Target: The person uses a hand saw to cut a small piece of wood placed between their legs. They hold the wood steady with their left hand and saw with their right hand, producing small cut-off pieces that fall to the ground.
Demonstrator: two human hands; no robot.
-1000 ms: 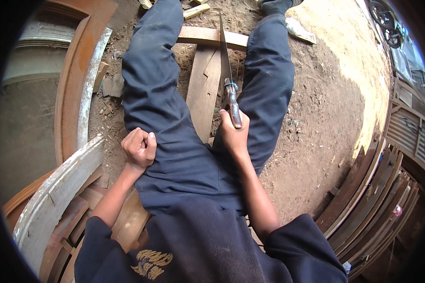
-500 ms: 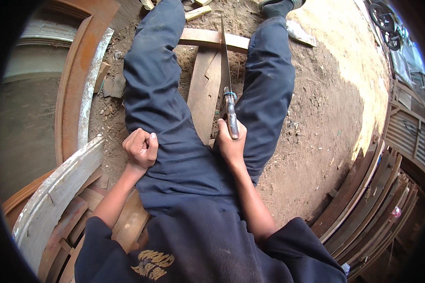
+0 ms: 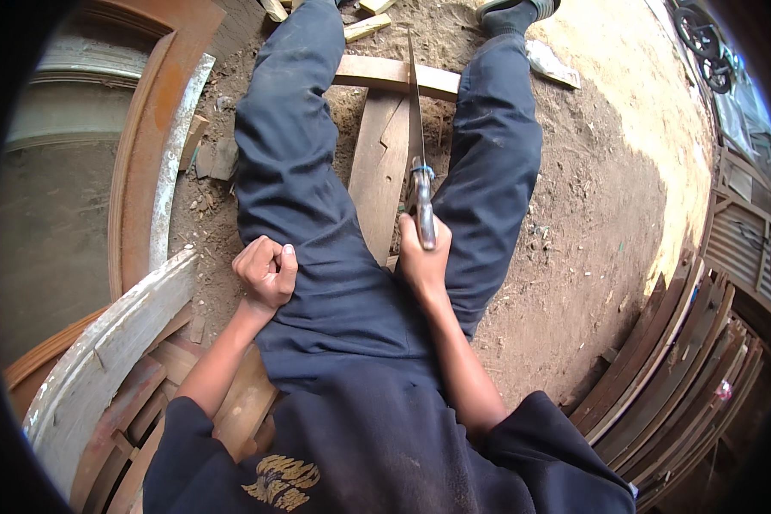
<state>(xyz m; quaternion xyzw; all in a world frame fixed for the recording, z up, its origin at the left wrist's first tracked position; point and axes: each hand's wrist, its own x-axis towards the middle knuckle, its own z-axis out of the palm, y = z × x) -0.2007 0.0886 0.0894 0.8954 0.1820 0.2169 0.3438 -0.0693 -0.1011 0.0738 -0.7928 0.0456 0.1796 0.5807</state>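
Note:
My right hand (image 3: 422, 261) is closed around the handle of a handsaw (image 3: 415, 120). Its narrow blade points away from me and is seen nearly edge-on. Between my legs lies a wooden plank (image 3: 377, 167) with a jagged dark line on its face. The blade runs along the plank's right side and passes over a wooden crosspiece (image 3: 364, 73) at the far end. Whether the teeth touch wood, I cannot tell. My left hand (image 3: 267, 271) is curled into a fist on my left thigh, with nothing visible in it.
At the left stand a brown wooden frame (image 3: 137, 180) and a curved-looking, white-painted board (image 3: 116, 343). More boards (image 3: 244, 403) lie beneath and beside me. Stacked long planks (image 3: 660, 368) fill the lower right. Wood offcuts (image 3: 368, 27) are scattered on the dirt ground (image 3: 565, 248).
The whole view has shifted slightly, so the scene sits a little further right. The saw has slid slightly forward in my right hand's grip. My left fist stays on the thigh.

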